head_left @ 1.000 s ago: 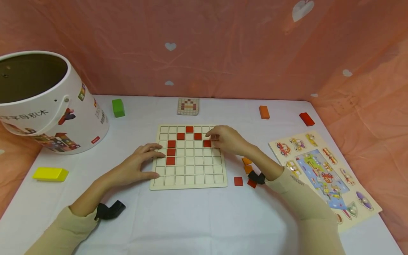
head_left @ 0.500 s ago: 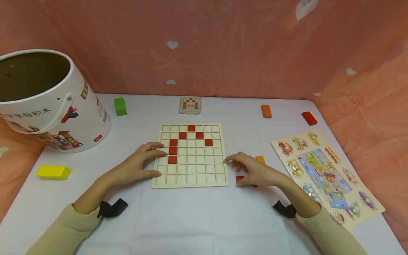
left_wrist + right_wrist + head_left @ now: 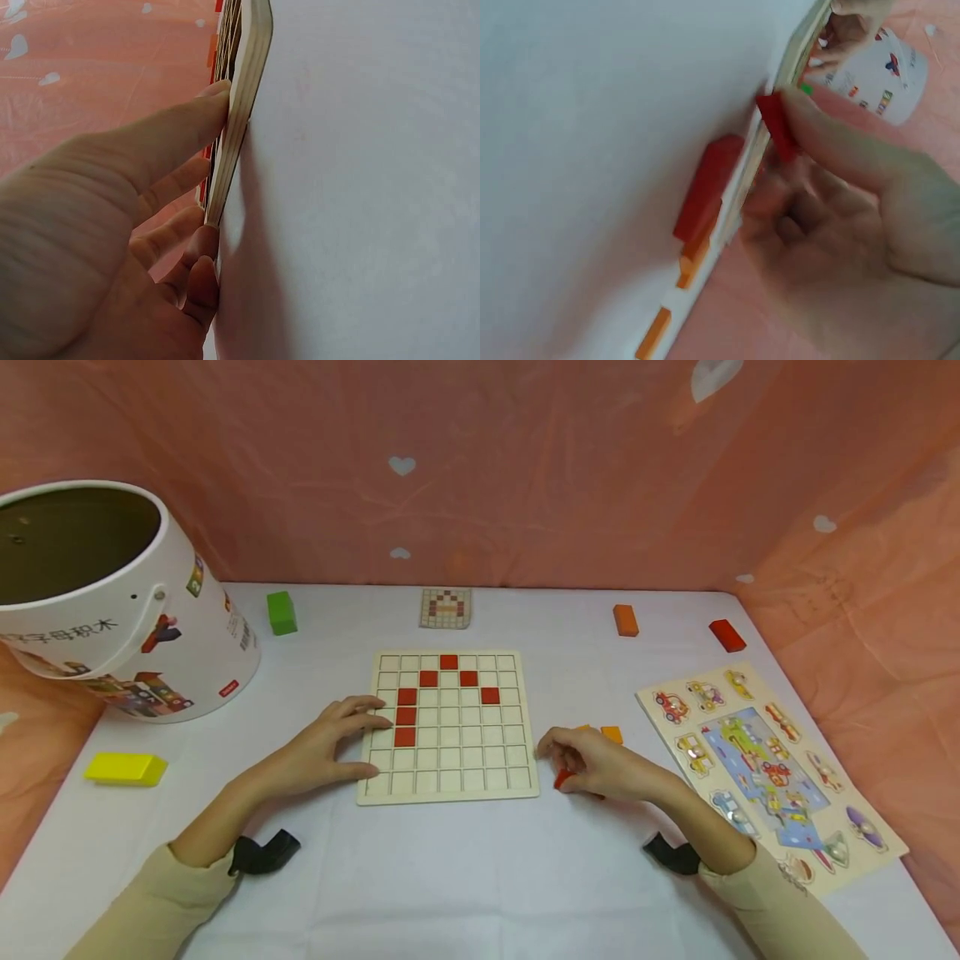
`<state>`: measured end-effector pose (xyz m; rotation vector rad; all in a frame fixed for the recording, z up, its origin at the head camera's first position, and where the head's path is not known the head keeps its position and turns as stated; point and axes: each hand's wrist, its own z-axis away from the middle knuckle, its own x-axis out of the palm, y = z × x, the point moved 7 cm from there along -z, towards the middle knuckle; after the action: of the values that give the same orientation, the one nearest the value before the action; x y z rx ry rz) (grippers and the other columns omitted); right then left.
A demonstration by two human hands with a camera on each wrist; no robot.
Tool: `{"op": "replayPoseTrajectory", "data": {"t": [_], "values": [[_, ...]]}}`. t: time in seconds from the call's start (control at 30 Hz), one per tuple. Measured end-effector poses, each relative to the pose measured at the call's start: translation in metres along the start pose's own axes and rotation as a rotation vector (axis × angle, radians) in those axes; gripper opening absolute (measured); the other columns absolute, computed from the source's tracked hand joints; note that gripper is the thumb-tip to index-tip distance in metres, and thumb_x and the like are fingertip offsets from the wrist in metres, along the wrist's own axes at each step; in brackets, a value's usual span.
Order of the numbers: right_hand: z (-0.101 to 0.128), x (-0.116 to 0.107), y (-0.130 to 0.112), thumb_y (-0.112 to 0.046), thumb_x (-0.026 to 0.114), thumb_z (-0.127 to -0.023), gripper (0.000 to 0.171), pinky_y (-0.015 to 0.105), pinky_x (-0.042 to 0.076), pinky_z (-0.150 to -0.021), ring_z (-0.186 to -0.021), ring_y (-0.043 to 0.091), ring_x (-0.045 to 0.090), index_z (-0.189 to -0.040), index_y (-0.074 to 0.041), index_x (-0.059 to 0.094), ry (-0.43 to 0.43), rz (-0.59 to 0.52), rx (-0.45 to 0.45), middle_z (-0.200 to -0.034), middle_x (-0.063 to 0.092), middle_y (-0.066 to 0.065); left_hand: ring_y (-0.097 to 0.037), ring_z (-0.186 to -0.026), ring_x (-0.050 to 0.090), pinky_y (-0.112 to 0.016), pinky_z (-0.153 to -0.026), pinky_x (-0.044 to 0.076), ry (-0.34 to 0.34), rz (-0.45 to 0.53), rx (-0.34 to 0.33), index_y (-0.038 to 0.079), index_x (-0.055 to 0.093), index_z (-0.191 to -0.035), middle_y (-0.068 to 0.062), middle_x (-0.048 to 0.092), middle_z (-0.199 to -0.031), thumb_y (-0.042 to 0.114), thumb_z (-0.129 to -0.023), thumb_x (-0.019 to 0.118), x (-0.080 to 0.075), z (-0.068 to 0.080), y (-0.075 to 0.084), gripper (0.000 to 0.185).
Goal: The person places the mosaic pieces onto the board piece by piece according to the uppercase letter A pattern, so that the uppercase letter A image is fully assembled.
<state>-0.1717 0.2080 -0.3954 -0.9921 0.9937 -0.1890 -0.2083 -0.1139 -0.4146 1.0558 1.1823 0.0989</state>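
Observation:
A wooden grid board (image 3: 448, 760) lies mid-table with several red tiles (image 3: 403, 717) set in its squares. My left hand (image 3: 352, 745) rests on the board's left edge with fairly straight fingers; the left wrist view shows the fingers (image 3: 191, 124) against the board's rim (image 3: 244, 112). My right hand (image 3: 577, 764), just right of the board, pinches a red tile (image 3: 561, 779) between thumb and fingers. In the right wrist view that tile (image 3: 776, 124) is lifted, and another red tile (image 3: 705, 187) lies on the table under it. Orange tiles (image 3: 611, 734) lie beside the hand.
A big white bucket (image 3: 112, 610) stands at the left, with a green block (image 3: 281, 612) and a yellow block (image 3: 123, 768) near it. A pattern card (image 3: 446, 608), an orange block (image 3: 624, 620) and a red block (image 3: 727, 635) lie at the back. A vehicle puzzle board (image 3: 765, 768) lies right. Pink curtains surround the table.
My right hand left the board's upper right, came down to the loose tiles beside the board and took hold of a red tile. The left hand has stayed put.

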Motion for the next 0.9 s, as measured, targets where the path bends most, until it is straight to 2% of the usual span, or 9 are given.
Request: {"op": "replayPoseTrajectory", "data": {"t": [0.1,0.17,0.33,0.43,0.67,0.9], "values": [[-0.006,-0.005,-0.003,-0.003,0.081,-0.082,0.021,0.022,0.041,-0.060,-0.068,0.012,0.049,-0.097,-0.006,0.066,0.029,-0.004,-0.012,-0.075,0.054,-0.003,-0.036,-0.140,0.029,-0.062,-0.108,0.028,0.000,0.000,0.004,0.011,0.062,-0.131,-0.011,0.039,-0.151,0.030,-0.084,0.082,-0.001,0.000,0.001,0.055],[-0.013,-0.009,-0.008,-0.005,0.080,-0.083,0.016,0.022,0.043,-0.059,-0.067,0.013,0.051,-0.093,-0.006,0.069,0.046,-0.021,-0.027,-0.076,0.057,-0.002,-0.037,-0.140,0.028,-0.063,-0.108,0.028,0.000,0.002,0.005,0.011,0.062,-0.131,-0.011,0.039,-0.151,0.030,-0.084,0.082,-0.001,0.000,0.001,0.055],[-0.038,-0.019,-0.022,0.004,0.072,-0.088,0.016,0.027,0.051,-0.063,-0.069,0.020,0.061,-0.103,0.003,0.071,0.067,-0.054,-0.085,-0.095,0.069,0.009,-0.038,-0.140,0.028,-0.063,-0.108,0.027,-0.003,0.008,-0.002,0.010,0.062,-0.131,-0.012,0.039,-0.151,0.028,-0.083,0.082,-0.001,0.000,-0.001,0.055],[-0.058,-0.025,-0.025,0.009,0.067,-0.089,0.021,0.027,0.052,-0.065,-0.070,0.021,0.061,-0.109,0.007,0.069,0.081,-0.055,-0.087,-0.101,0.067,0.015,-0.037,-0.140,0.028,-0.062,-0.109,0.027,-0.001,0.008,-0.010,0.011,0.062,-0.131,-0.011,0.038,-0.151,0.027,-0.082,0.083,0.000,0.000,-0.002,0.056],[-0.097,-0.024,-0.021,0.010,0.067,-0.088,0.012,0.025,0.049,-0.066,-0.074,0.018,0.056,-0.099,0.006,0.068,0.056,-0.041,-0.069,-0.085,0.062,0.009,-0.037,-0.139,0.028,-0.063,-0.108,0.027,-0.004,0.016,0.002,0.010,0.062,-0.130,-0.012,0.039,-0.151,0.030,-0.084,0.082,-0.001,0.001,-0.001,0.054],[-0.107,-0.017,-0.023,0.011,0.066,-0.087,0.013,0.025,0.047,-0.067,-0.075,0.017,0.055,-0.096,0.003,0.070,0.056,0.029,-0.046,-0.082,0.064,0.009,-0.039,-0.139,0.029,-0.063,-0.108,0.027,-0.002,0.011,0.005,0.010,0.062,-0.130,-0.014,0.039,-0.150,0.028,-0.083,0.082,0.000,0.000,0.001,0.054]]}}
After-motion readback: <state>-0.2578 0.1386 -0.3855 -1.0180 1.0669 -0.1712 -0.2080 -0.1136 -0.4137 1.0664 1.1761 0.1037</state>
